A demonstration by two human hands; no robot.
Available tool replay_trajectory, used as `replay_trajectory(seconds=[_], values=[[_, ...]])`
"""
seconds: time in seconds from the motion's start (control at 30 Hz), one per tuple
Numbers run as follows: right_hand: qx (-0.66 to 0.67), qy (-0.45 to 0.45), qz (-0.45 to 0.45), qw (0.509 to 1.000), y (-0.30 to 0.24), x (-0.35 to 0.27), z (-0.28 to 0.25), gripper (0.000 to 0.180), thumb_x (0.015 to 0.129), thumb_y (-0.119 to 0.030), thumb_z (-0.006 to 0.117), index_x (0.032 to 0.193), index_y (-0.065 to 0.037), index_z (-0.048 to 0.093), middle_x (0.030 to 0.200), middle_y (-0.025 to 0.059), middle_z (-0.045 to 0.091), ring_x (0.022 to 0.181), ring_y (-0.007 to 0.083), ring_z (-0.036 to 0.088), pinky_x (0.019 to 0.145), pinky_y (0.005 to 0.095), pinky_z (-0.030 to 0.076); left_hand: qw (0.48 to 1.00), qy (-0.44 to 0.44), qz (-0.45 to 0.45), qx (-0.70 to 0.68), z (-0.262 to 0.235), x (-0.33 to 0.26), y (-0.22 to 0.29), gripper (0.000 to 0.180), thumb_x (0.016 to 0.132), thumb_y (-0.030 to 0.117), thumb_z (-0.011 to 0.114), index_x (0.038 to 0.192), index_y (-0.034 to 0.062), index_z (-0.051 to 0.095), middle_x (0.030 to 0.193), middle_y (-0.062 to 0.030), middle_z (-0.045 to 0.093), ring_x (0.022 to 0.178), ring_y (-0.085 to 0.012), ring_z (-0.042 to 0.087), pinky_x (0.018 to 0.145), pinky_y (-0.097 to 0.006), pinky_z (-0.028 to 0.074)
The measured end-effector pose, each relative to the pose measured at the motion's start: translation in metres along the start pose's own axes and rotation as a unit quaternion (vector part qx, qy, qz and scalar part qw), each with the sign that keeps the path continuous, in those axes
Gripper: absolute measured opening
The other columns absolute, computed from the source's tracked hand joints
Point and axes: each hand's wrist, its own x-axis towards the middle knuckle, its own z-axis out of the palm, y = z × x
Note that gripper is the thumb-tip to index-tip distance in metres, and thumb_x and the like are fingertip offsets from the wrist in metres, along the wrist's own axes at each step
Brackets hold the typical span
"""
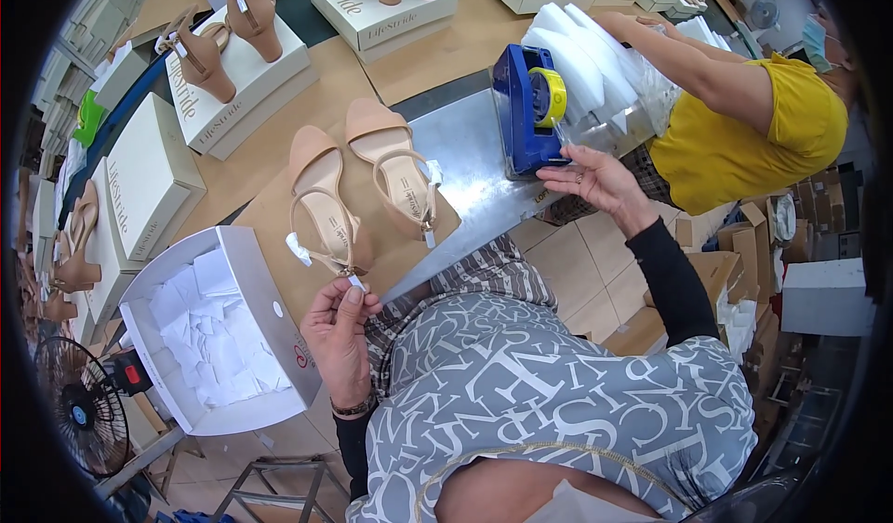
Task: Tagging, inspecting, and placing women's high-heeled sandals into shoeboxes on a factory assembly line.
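Observation:
Two tan open-toe sandals, a left one (321, 193) and a right one (395, 170), lie side by side on brown cardboard in front of me, toes pointing away. White wrapping (299, 250) covers the buckle of the left sandal, and similar wrapping is on the right one. My left hand (342, 337) pinches a small white slip (356, 282) at the left sandal's back strap. At the front end of a blue tape dispenser (521, 105) with a yellow-cored roll is my right hand (603, 184), fingers stretched apart, fingertips close to the clear tape's end.
To the left stands an open white box (149, 314) of paper slips. Shoe boxes (158, 179) with heeled sandals (251, 21) line the table's far side. A co-worker in yellow (753, 142) reaches over white foam sheets (586, 58). A black fan (82, 407) stands lower left.

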Motion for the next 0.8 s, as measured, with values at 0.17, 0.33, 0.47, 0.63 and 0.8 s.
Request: replay_trajectory(seconds=[0.17, 0.33, 0.47, 0.63, 0.8], values=[[-0.040, 0.030, -0.127, 0.991, 0.032, -0.002, 0.004, 0.019, 0.091, -0.012, 0.050, 0.094, 0.006, 0.052, 0.098, 0.0211, 0.058, 0.097, 0.0302, 0.060, 0.081, 0.0367, 0.052, 1.000, 0.003, 0.000, -0.004, 0.000, 0.001, -0.002, 0.015, 0.083, 0.002, 0.060, 0.096, -0.0039, 0.056, 0.083, -0.0098, 0.061, 0.070, -0.0155, 0.061, 0.063, -0.026, 0.053], [-0.050, 0.041, -0.167, 0.984, 0.048, 0.005, -0.003, 0.021, 0.092, -0.013, 0.048, 0.095, 0.006, 0.055, 0.103, 0.0183, 0.059, 0.100, 0.0290, 0.059, 0.088, 0.0374, 0.048, 1.000, -0.001, 0.004, -0.005, 0.001, 0.002, -0.002, 0.014, 0.083, 0.002, 0.060, 0.095, -0.0036, 0.056, 0.083, -0.0093, 0.061, 0.070, -0.0154, 0.061, 0.063, -0.026, 0.053], [-0.114, 0.062, -0.194, 0.972, 0.051, 0.007, -0.001, 0.021, 0.092, -0.014, 0.048, 0.096, 0.005, 0.055, 0.099, 0.0171, 0.060, 0.097, 0.0278, 0.060, 0.087, 0.0347, 0.048, 1.000, -0.009, 0.003, -0.008, 0.001, 0.003, -0.002, 0.015, 0.083, 0.002, 0.060, 0.096, -0.0036, 0.056, 0.083, -0.0091, 0.061, 0.070, -0.0154, 0.061, 0.063, -0.026, 0.053], [-0.302, 0.166, -0.105, 0.933, 0.065, 0.024, -0.025, 0.015, 0.086, -0.005, 0.050, 0.083, 0.007, 0.058, 0.078, 0.0119, 0.062, 0.074, 0.0215, 0.064, 0.068, 0.0303, 0.053, 1.000, -0.006, 0.006, -0.013, -0.004, -0.001, 0.000, 0.016, 0.083, 0.002, 0.060, 0.097, -0.0037, 0.055, 0.083, -0.0099, 0.061, 0.070, -0.0156, 0.061, 0.063, -0.027, 0.053], [-0.476, 0.031, -0.040, 0.878, 0.055, -0.006, 0.014, 0.015, 0.086, -0.010, 0.055, 0.088, 0.003, 0.060, 0.077, 0.0057, 0.060, 0.069, 0.0123, 0.061, 0.063, 0.0241, 0.049, 1.000, 0.002, 0.009, -0.011, -0.003, -0.003, -0.001, 0.015, 0.083, 0.002, 0.058, 0.098, -0.0039, 0.056, 0.085, -0.0111, 0.062, 0.071, -0.0155, 0.062, 0.064, -0.026, 0.053]])
